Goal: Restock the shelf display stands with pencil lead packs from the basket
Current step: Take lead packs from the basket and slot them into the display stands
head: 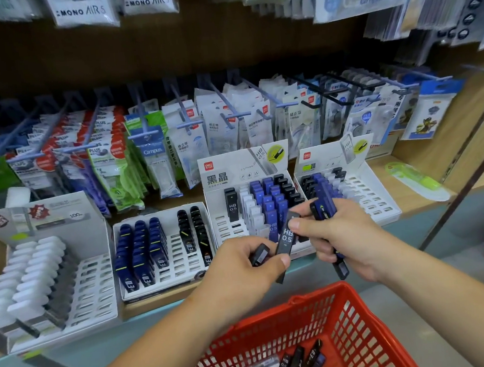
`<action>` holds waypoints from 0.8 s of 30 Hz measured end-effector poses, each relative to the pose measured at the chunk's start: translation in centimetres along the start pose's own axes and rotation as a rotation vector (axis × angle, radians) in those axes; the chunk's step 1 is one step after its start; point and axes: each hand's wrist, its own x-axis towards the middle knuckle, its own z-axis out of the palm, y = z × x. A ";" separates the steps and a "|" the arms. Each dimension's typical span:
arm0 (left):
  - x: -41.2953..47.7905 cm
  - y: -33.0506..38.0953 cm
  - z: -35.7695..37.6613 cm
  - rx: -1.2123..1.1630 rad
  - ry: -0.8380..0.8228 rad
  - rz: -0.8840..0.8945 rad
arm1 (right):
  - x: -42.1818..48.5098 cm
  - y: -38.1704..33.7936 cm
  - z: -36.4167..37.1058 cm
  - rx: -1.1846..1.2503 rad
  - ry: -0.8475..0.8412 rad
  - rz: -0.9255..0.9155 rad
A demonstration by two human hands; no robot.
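Pinching one black HB 0.5 lead pack [286,236] with both thumbs, I am also curling my left hand [242,271] round a small dark pack [260,255] and my right hand [339,236] round several blue packs [326,202] — above the red basket [277,338], before the white display stand [233,168].

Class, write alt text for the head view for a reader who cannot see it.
The left hand and right hand together pinch a black HB 0.5 lead pack above a red basket; the right hand also grips blue packs. Behind, white display stands hold blue, black and white packs.
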 end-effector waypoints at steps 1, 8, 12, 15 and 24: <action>0.0 0.0 -0.1 0.010 0.013 0.013 | -0.2 0.1 0.3 -0.017 -0.037 0.010; 0.0 0.4 -2.7 0.082 0.098 0.035 | 0.1 0.5 3.0 -0.082 -0.010 -0.056; 1.4 0.8 -5.7 0.082 0.244 0.042 | 1.3 -0.7 4.1 0.060 -0.034 -0.035; 3.1 0.9 -7.1 0.131 0.360 0.084 | 1.8 -1.7 5.3 0.224 -0.102 0.035; 8.0 -1.0 -6.7 0.393 0.355 0.121 | 3.8 -1.6 5.2 0.434 -0.038 0.061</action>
